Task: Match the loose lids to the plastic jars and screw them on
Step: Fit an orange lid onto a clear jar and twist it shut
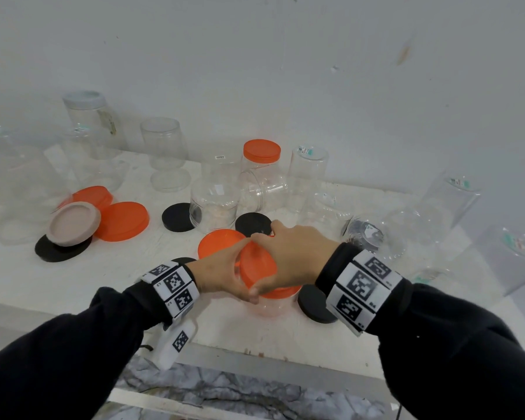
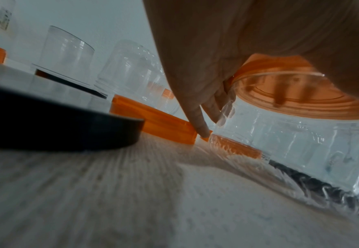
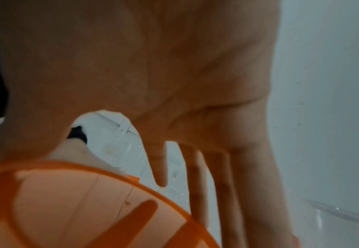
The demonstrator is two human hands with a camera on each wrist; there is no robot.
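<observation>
A low clear plastic jar (image 1: 272, 307) stands near the front of the white table (image 1: 103, 283). An orange lid (image 1: 256, 265) sits tilted on its mouth. My left hand (image 1: 222, 274) holds the jar from the left, thumb in front. In the left wrist view its fingers (image 2: 199, 117) lie down the side of the jar (image 2: 291, 142), under the lid (image 2: 301, 100). My right hand (image 1: 288, 256) grips the lid from above. The right wrist view shows its fingers (image 3: 199, 184) spread over the lid's rim (image 3: 68, 209).
Loose lids lie around: an orange one (image 1: 217, 242) just behind my hands, black ones (image 1: 314, 303) (image 1: 253, 223) (image 1: 178, 216), an orange lid (image 1: 123, 221) and a beige lid (image 1: 75, 224) at the left. Several clear jars stand along the back; one (image 1: 261, 153) has an orange cap.
</observation>
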